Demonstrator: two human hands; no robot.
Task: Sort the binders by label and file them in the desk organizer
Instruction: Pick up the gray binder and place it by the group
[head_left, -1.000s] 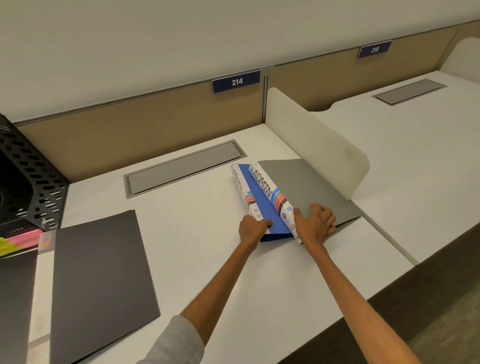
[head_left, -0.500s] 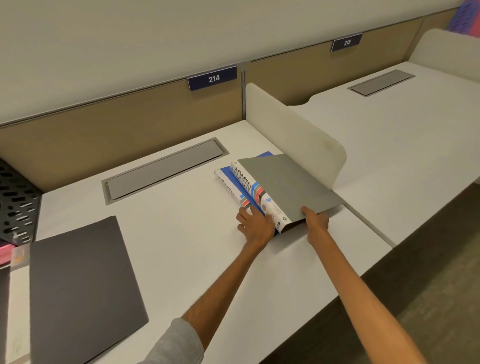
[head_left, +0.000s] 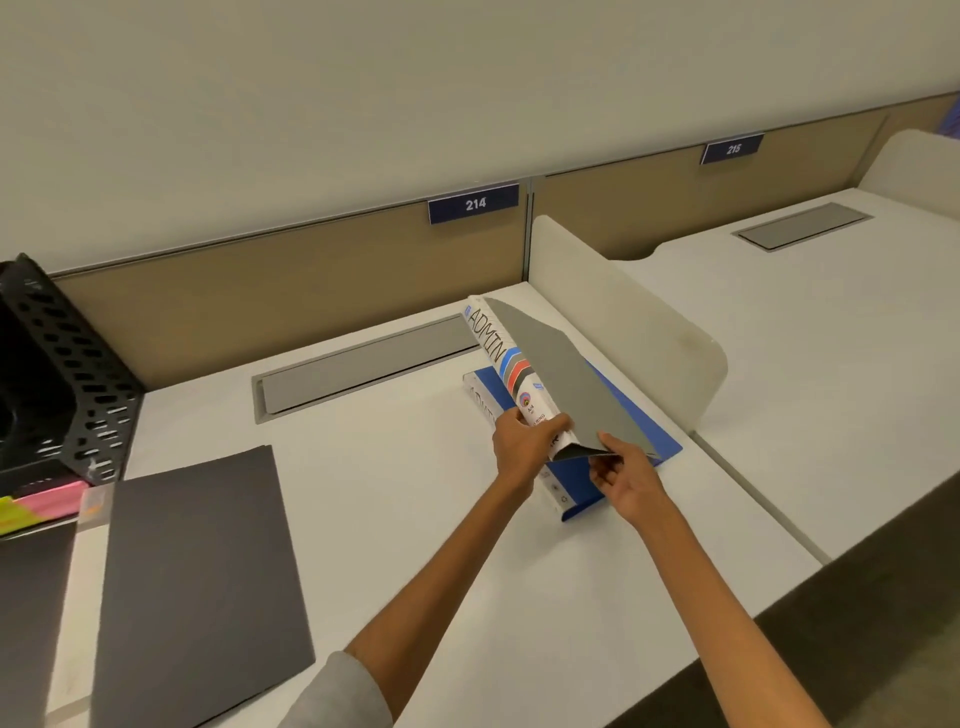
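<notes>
On the white surface (head_left: 415, 493), a blue binder (head_left: 574, 480) lies right of the grey cable hatch (head_left: 363, 358); a dark folder (head_left: 197, 582) and black organizer (head_left: 78, 374) sit left of it.

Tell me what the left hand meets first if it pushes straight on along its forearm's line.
The grey binder, whose spine the left hand grips, lies right in that line. Behind it come the blue binder and probably the white divider, though depth is hard to judge.

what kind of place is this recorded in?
Most likely an open-plan office with numbered workstations: a 214 plate and 215 plate on the back partition, a low divider between desks, plus an ADMIN binder and a black mesh organizer.
</notes>
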